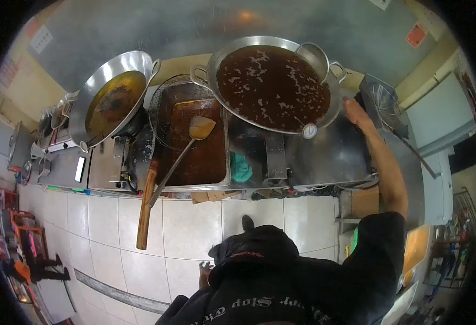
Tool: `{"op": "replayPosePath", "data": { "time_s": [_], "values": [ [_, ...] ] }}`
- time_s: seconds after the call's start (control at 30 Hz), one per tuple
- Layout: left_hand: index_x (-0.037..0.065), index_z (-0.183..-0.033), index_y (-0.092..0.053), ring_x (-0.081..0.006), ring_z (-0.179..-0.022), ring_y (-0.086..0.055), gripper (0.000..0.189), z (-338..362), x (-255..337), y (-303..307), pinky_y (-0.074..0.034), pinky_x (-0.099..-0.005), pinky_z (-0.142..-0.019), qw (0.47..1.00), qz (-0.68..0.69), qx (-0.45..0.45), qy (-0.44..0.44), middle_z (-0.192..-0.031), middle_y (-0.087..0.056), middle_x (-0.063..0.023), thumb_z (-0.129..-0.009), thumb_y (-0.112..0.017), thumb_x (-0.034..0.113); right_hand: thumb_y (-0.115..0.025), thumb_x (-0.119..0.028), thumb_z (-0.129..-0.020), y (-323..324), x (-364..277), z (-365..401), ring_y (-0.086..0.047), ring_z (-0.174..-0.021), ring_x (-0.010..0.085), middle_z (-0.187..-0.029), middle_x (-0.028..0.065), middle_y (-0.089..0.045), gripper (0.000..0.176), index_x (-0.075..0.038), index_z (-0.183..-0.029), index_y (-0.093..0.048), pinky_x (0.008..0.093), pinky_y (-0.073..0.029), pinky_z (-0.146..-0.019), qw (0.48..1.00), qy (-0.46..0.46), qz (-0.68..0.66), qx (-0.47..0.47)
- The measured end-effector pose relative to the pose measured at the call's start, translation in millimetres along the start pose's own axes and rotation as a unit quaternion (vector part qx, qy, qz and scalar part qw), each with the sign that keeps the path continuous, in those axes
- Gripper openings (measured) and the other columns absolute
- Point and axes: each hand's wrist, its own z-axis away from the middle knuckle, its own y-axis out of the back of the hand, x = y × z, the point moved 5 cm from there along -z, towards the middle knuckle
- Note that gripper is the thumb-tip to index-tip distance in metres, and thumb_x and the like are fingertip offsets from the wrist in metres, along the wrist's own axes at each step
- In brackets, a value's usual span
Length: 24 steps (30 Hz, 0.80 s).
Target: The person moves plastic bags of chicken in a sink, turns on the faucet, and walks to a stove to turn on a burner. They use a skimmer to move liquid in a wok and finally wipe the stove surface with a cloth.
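Observation:
My right hand (358,115) reaches out to the right side of a large metal wok (221,103), just below its right loop handle (337,70). Its fingers look curled, but what they hold, if anything, does not show. Dark brown oil (273,86) with pale foam patches fills this wok. A round metal ladle or strainer (314,60) rests at its upper right, and a dial thermometer (309,130) is at the lower rim. Down by my body, over the floor, my left hand (205,272) has its fingers apart and holds nothing.
A second wok (100,76) of yellowish oil stands left. Between the woks, a spatula (201,128) and a wooden-handled wire strainer (150,203) lie across an oily tray (228,162). Another strainer (384,103) is at right. A phone (80,169) and green cloth (240,167) lie nearby.

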Motion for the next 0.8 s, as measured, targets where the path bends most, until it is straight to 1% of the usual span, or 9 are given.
{"op": "replayPosePath", "data": {
  "time_s": [0.03,0.1,0.13,0.27,0.33,0.43,0.53,0.63,0.8],
  "values": [
    [0.015,-0.119,-0.029,-0.0192,-0.070,-0.052,0.047,-16.7,4.1,26.0,-0.043,-0.0332,-0.056,0.927,-0.320,0.151,-0.121,-0.084,-0.058,-0.0144,-0.080,-0.056,0.021,-0.036,-0.011,-0.084,8.1,-8.5,-11.9,-0.058,-0.060,0.0307,-0.071,0.0187,-0.056,0.021,0.002,-0.089,-0.051,0.0405,-0.044,-0.049,1.000,0.006,-0.003,0.000],
    [0.014,-0.121,-0.027,-0.0149,-0.061,-0.050,0.052,-29.4,21.6,12.8,-0.039,-0.0289,-0.047,0.863,-0.427,0.182,-0.198,-0.077,-0.059,-0.0114,-0.079,-0.058,0.020,-0.035,-0.011,-0.085,29.5,-46.1,-32.3,-0.049,-0.047,0.0190,-0.058,0.0087,-0.048,0.019,0.000,-0.088,-0.050,0.0329,-0.039,-0.041,0.936,-0.158,-0.231,-0.215],
    [0.013,-0.122,-0.026,-0.0142,-0.061,-0.050,0.054,-22.7,26.8,-2.1,-0.039,-0.0277,-0.047,0.872,-0.402,0.175,-0.216,-0.076,-0.059,-0.0106,-0.079,-0.058,0.020,-0.037,-0.010,-0.086,30.9,-51.3,-37.0,-0.040,-0.043,0.0116,-0.055,0.0029,-0.040,0.015,-0.001,-0.087,-0.048,0.0272,-0.033,-0.036,0.916,-0.165,-0.297,-0.214],
    [0.012,-0.125,-0.023,-0.0150,-0.062,-0.052,0.056,21.4,47.1,-50.2,-0.039,-0.0275,-0.047,0.856,-0.406,0.208,-0.243,-0.077,-0.061,-0.0118,-0.080,-0.055,0.021,-0.040,-0.013,-0.088,32.2,-67.7,-57.3,-0.044,-0.046,0.0140,-0.057,0.0062,-0.043,0.016,0.001,-0.087,-0.049,0.0294,-0.037,-0.039,0.878,-0.192,-0.351,-0.265],
    [0.013,-0.125,-0.022,-0.0169,-0.064,-0.053,0.052,31.7,44.2,-46.5,-0.041,-0.0283,-0.051,0.851,-0.419,0.212,-0.235,-0.081,-0.061,-0.0138,-0.084,-0.051,0.025,-0.039,-0.018,-0.090,29.7,-78.0,-64.9,-0.038,-0.041,0.0085,-0.056,0.0008,-0.041,0.019,-0.002,-0.090,-0.050,0.0252,-0.032,-0.033,0.850,-0.169,-0.402,-0.297],
    [0.017,-0.126,-0.018,-0.0256,-0.077,-0.055,0.058,25.5,29.3,-18.9,-0.043,-0.0423,-0.060,0.868,-0.394,0.253,-0.167,-0.092,-0.060,-0.0175,-0.085,-0.036,0.053,-0.039,-0.021,-0.091,44.2,-94.9,-73.4,-0.038,-0.042,0.0073,-0.055,-0.0008,-0.040,0.021,-0.003,-0.092,-0.050,0.0234,-0.033,-0.034,0.813,-0.175,-0.451,-0.325],
    [0.018,-0.127,-0.014,-0.0329,-0.088,-0.053,0.066,21.0,11.6,9.5,-0.040,-0.0525,-0.069,0.878,-0.380,0.255,-0.136,-0.096,-0.058,-0.0197,-0.081,-0.029,0.063,-0.042,-0.025,-0.090,59.8,-111.7,-77.7,-0.039,-0.039,0.0064,-0.055,0.0007,-0.045,0.027,-0.003,-0.104,-0.049,0.0217,-0.033,-0.032,0.798,-0.186,-0.460,-0.342],
    [0.017,-0.128,-0.011,-0.0368,-0.094,-0.051,0.070,24.5,-2.9,19.8,-0.037,-0.0554,-0.076,0.890,-0.356,0.271,-0.086,-0.099,-0.057,-0.0203,-0.080,-0.028,0.065,-0.042,-0.022,-0.090,70.8,-122.9,-77.1,-0.037,-0.037,0.0056,-0.054,0.0004,-0.044,0.027,-0.003,-0.109,-0.049,0.0204,-0.031,-0.031,0.784,-0.185,-0.481,-0.346],
    [0.016,-0.128,-0.015,-0.0283,-0.084,-0.055,0.070,33.4,-13.6,17.6,-0.041,-0.0451,-0.065,0.879,-0.400,0.243,-0.091,-0.093,-0.059,-0.0168,-0.080,-0.030,0.065,-0.044,-0.020,-0.090,75.5,-125.3,-66.8,-0.034,-0.035,0.0043,-0.053,-0.0001,-0.044,0.025,-0.003,-0.107,-0.051,0.0194,-0.028,-0.029,0.737,-0.177,-0.547,-0.356]
  ]
}}
